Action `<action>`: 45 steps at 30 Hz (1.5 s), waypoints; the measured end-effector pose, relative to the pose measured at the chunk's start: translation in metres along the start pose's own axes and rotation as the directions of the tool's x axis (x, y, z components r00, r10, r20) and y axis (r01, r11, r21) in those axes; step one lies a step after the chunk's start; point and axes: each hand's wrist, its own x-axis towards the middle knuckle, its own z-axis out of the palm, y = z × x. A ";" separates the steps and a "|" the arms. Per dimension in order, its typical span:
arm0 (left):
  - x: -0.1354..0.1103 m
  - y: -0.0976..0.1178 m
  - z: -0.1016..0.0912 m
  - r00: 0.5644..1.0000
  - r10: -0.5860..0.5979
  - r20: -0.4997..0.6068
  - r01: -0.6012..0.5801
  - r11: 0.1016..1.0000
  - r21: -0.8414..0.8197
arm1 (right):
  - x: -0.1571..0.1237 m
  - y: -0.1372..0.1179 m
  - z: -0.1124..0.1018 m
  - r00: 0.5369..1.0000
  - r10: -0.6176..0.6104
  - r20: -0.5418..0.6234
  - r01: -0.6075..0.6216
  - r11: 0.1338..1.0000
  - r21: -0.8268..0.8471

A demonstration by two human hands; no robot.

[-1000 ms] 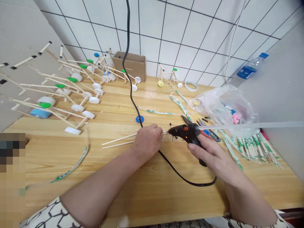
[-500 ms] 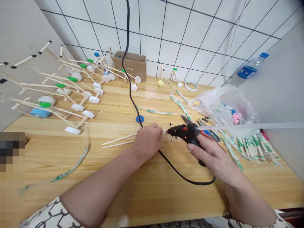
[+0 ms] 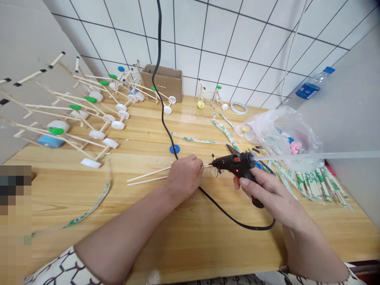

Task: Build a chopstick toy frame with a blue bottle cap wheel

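My left hand (image 3: 184,177) is closed round two thin wooden sticks (image 3: 148,174), whose long ends spread apart to the left over the table. Their other ends poke out just right of my fingers. In my right hand (image 3: 271,192) is a black hot glue gun (image 3: 234,164) with a lit red light and a long clear glue stick (image 3: 314,156) out of its back. The nozzle points left, at the stick ends. Beyond my left hand lies a blue bottle cap (image 3: 174,149), with the black cord (image 3: 162,99) passing over it.
Several stick models with white cap wheels (image 3: 97,134) stand on the left. A cardboard box (image 3: 166,83), a tape roll (image 3: 239,108) and a small model (image 3: 218,95) line the wall. On the right are a plastic bag (image 3: 285,126), wrapped sticks (image 3: 320,184) and a bottle (image 3: 311,88).
My right hand has drawn the glue gun slightly to the right, away from my left hand. The left hand and its sticks have stayed in place.
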 end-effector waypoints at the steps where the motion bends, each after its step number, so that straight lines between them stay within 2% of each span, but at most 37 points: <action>1: 0.000 -0.001 0.001 1.000 0.004 -0.007 -0.004 1.000 0.001 | 0.000 0.000 0.000 1.000 0.002 -0.001 -0.002 1.000 -0.006; 9: -0.001 -0.001 0.000 1.000 0.002 -0.001 -0.002 1.000 -0.007 | -0.003 0.003 -0.001 0.998 0.054 -0.046 -0.054 0.998 -0.008; 17: 0.000 0.002 -0.003 1.000 -0.015 0.023 0.015 1.000 0.000 | -0.001 0.006 0.000 0.998 0.004 -0.069 -0.011 0.995 -0.095; 34: 0.000 0.003 -0.006 0.998 -0.033 0.045 0.033 0.999 0.012 | -0.002 0.006 -0.002 0.993 -0.018 -0.118 0.006 0.995 -0.096; 40: 0.000 0.002 -0.005 0.999 -0.029 0.041 0.029 1.000 0.005 | -0.002 0.007 -0.002 0.997 -0.002 -0.080 -0.008 0.992 -0.123; 45: 0.000 0.003 -0.006 0.998 -0.031 0.046 0.030 0.999 0.010 | -0.002 0.007 -0.003 0.995 0.020 -0.098 -0.027 0.997 -0.076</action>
